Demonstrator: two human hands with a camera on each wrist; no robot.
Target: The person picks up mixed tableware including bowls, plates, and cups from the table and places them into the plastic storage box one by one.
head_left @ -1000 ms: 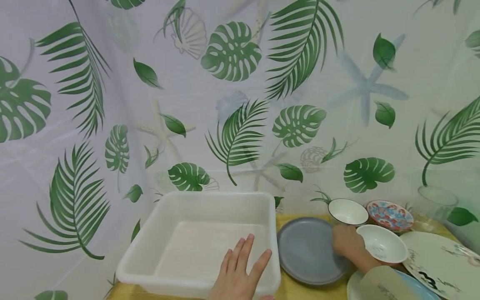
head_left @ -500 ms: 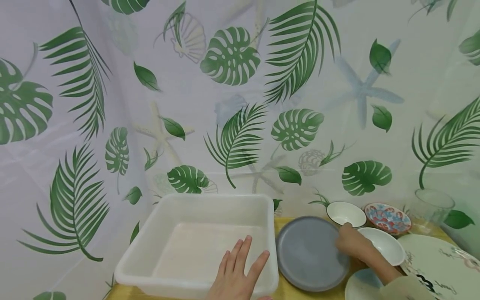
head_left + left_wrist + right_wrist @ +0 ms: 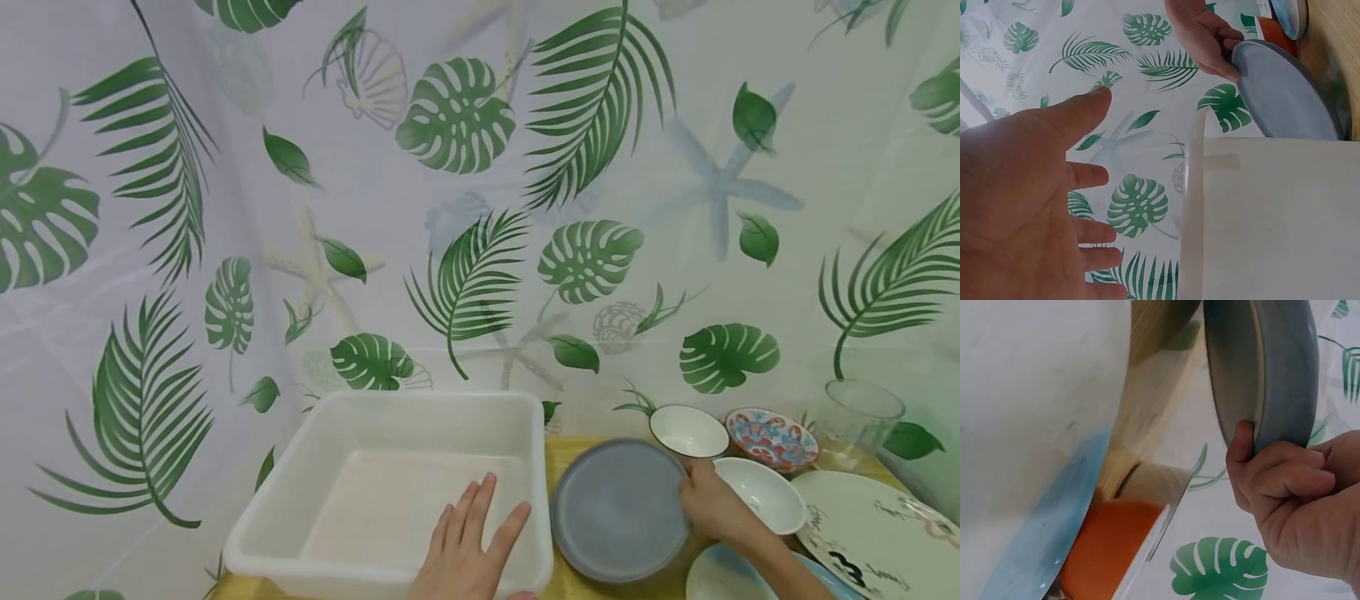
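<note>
My right hand (image 3: 712, 504) grips the right rim of a round grey plate (image 3: 618, 512). In the right wrist view, fingers curl under the edge of the plate (image 3: 1288, 369), which is tilted up off the table on that side. Fingers spread and straight, my left hand (image 3: 465, 546) is over the near right part of a white plastic tub (image 3: 255, 517). The left wrist view has this hand (image 3: 1016, 206) holding nothing, beside the wall of the tub (image 3: 1272, 219).
Right of the grey plate stand a white bowl (image 3: 765, 500), a dark-rimmed bowl (image 3: 688, 432), a red-and-blue patterned bowl (image 3: 772, 437) and a clear glass (image 3: 862, 417). A large patterned plate (image 3: 877, 517) and a blue-and-white plate (image 3: 720, 575) lie at the front right.
My right hand has taken hold of the grey plate's right rim and raised that side. The left hand keeps its place over the tub.
</note>
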